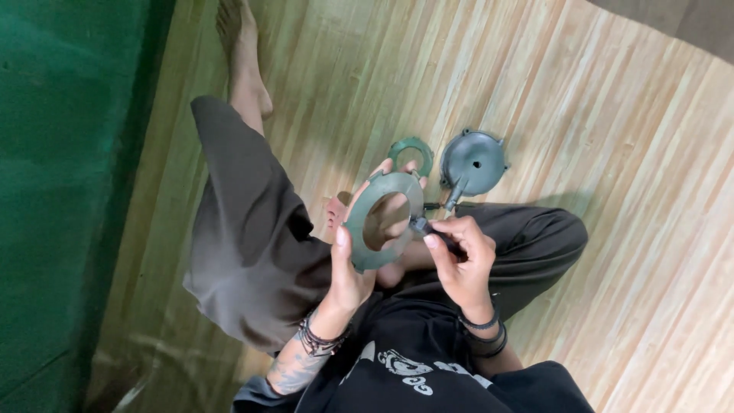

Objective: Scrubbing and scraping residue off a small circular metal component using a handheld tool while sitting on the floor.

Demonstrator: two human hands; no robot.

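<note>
Your left hand (348, 271) covers the lower rim of the grey ring plate (382, 220). Your right hand (462, 264) hides most of the dark tool (419, 225); its kind can't be told. The ring plate hides part of the smaller ring (411, 150) on the bamboo mat (612, 153). Your forearms run off the bottom edge.

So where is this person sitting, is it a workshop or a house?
Probably a room in a home rather than a workshop. The person sits barefoot on a wooden floor beside a green wall, with no bench. The left hand holds a ring plate; a round metal cover lies nearby.
</note>
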